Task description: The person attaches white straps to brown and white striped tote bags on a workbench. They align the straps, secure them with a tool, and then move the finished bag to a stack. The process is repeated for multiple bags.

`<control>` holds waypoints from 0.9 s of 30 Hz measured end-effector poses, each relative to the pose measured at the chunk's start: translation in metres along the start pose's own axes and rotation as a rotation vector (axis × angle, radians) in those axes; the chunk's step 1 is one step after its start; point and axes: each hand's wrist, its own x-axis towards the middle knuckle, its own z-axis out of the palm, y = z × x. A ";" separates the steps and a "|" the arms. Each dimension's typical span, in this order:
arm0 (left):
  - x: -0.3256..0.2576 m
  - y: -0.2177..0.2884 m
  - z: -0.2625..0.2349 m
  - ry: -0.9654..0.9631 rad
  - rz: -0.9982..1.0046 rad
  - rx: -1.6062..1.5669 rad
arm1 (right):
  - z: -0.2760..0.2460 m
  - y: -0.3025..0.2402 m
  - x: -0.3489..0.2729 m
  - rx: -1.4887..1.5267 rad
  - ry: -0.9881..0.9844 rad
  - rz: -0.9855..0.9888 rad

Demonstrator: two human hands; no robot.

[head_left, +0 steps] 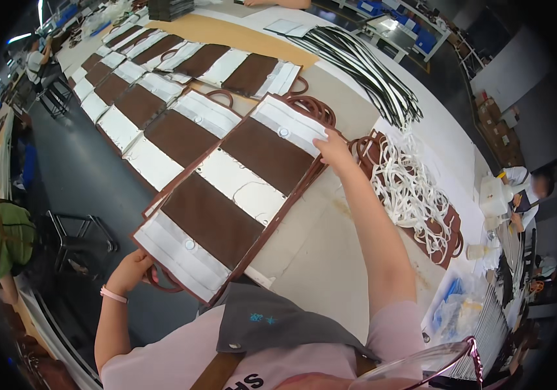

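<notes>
A long bag panel [212, 221] lies across a stack of similar panels in front of me. Brown blocks and white strips alternate along it, with a round snap near each end and loose threads on the middle white strip. My left hand [134, 270] is closed on its near left corner, beside a brown loop handle [163, 279]; some of the fingers are hidden under the edge. At the far right corner my right hand [334, 149] pinches the panel's edge, next to several stacked brown handles [314, 109].
Rows of similar brown-and-white panels [138, 101] cover the table's left side. A tangled heap of white cords [408, 188] lies on brown pieces at right, below a bundle of black and white strips [363, 68]. Other people sit at far left and right. A stool [80, 234] stands left.
</notes>
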 end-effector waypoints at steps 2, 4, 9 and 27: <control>0.011 0.008 -0.007 -0.097 -0.005 0.041 | 0.006 0.042 0.017 -0.127 0.161 -0.043; 0.011 0.012 -0.013 -0.118 -0.020 0.076 | 0.011 0.040 0.013 0.224 0.026 0.073; 0.016 0.008 -0.015 -0.120 -0.016 0.088 | 0.026 0.036 0.020 0.490 0.048 0.168; 0.268 0.238 0.048 0.223 0.885 0.431 | 0.040 0.095 -0.026 0.425 0.348 -0.157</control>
